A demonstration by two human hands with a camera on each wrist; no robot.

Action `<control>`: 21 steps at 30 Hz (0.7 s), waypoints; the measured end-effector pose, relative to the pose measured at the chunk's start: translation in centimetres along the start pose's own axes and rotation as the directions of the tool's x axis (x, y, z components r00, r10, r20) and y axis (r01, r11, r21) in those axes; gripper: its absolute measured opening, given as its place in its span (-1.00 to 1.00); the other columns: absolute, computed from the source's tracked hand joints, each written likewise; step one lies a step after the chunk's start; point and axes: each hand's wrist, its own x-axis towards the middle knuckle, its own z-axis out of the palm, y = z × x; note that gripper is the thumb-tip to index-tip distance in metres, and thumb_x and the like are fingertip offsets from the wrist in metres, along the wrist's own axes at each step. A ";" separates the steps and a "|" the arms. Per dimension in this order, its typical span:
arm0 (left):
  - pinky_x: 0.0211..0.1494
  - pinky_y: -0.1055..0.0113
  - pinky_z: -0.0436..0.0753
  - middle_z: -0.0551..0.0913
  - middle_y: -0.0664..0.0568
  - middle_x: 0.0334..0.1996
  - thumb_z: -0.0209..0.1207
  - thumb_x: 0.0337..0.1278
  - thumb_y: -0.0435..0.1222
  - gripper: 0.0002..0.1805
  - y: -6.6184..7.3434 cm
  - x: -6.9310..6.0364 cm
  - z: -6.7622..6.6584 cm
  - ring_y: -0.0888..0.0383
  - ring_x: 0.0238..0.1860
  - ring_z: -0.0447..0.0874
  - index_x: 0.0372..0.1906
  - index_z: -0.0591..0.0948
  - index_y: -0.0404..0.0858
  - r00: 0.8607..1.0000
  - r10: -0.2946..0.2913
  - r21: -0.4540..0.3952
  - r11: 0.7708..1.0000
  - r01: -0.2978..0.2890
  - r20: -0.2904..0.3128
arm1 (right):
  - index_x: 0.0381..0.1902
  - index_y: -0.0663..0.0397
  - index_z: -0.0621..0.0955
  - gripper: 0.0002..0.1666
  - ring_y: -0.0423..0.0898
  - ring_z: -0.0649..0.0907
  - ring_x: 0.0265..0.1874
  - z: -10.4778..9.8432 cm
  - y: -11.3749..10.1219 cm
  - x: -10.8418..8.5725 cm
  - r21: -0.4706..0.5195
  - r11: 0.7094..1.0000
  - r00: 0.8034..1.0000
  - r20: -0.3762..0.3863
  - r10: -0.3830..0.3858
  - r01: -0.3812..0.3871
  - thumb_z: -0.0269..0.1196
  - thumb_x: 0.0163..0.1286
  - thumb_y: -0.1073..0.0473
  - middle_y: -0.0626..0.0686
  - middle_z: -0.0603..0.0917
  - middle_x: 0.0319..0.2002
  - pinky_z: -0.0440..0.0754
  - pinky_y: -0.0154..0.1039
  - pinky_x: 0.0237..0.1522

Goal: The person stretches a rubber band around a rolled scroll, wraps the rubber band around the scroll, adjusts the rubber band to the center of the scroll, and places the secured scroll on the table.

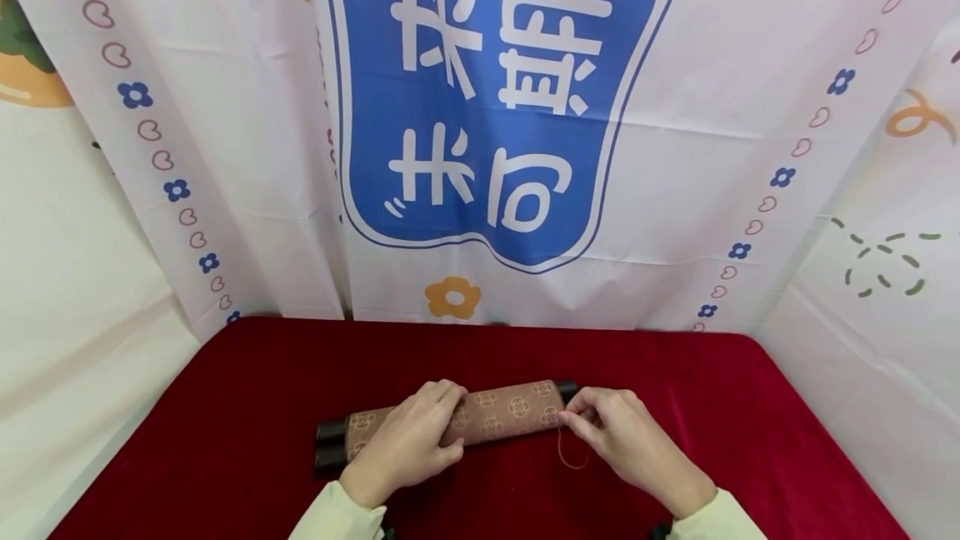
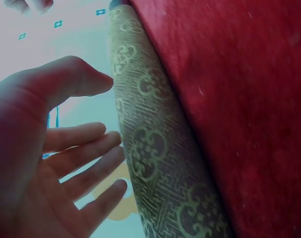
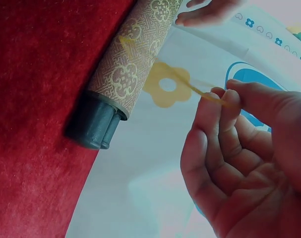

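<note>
A rolled scroll with a brown cover and pale yellow flower medallions lies across the red cloth. Dark twin rod ends stick out at its left; another dark end shows at the right. My left hand lies over its left half in the head view. The left wrist view shows that hand's fingers loosely extended, tips near the scroll's edge. At the scroll's right end, my right hand pinches a thin yellowish string between thumb and fingertips. The string's loose loop hangs toward me.
The table is covered in dark red velvet cloth. Behind it hangs a white curtain with a blue panel of white characters, and white printed sheets close off both sides.
</note>
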 end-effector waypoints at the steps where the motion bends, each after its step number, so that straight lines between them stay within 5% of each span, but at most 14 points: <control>1: 0.18 0.05 0.70 0.69 -0.07 0.12 0.44 0.14 -0.28 -0.47 -0.2 0.0 0.0 0.00 0.14 0.67 0.20 0.62 -0.37 1.000 -0.005 0.008 1.000 0.005 0.007 | -0.32 -0.01 0.75 -0.89 -0.44 0.45 -0.58 0.0 0.0 0.0 0.003 1.000 1.000 0.000 0.001 -0.001 0.39 0.47 0.16 -0.15 0.71 -0.49 0.53 -0.41 -0.54; 21: 0.08 -0.14 0.67 0.63 -0.07 0.11 0.53 -0.07 -0.11 -0.27 -1.3 1.3 1.3 -0.07 0.09 0.62 0.25 0.59 -0.28 0.985 -0.101 0.091 0.992 0.089 0.140 | -0.30 0.10 0.71 -0.90 -0.42 0.52 -0.62 -0.4 0.8 -0.2 0.007 0.998 0.997 0.037 0.061 -0.061 0.38 0.46 0.22 -0.08 0.69 -0.52 0.60 -0.41 -0.51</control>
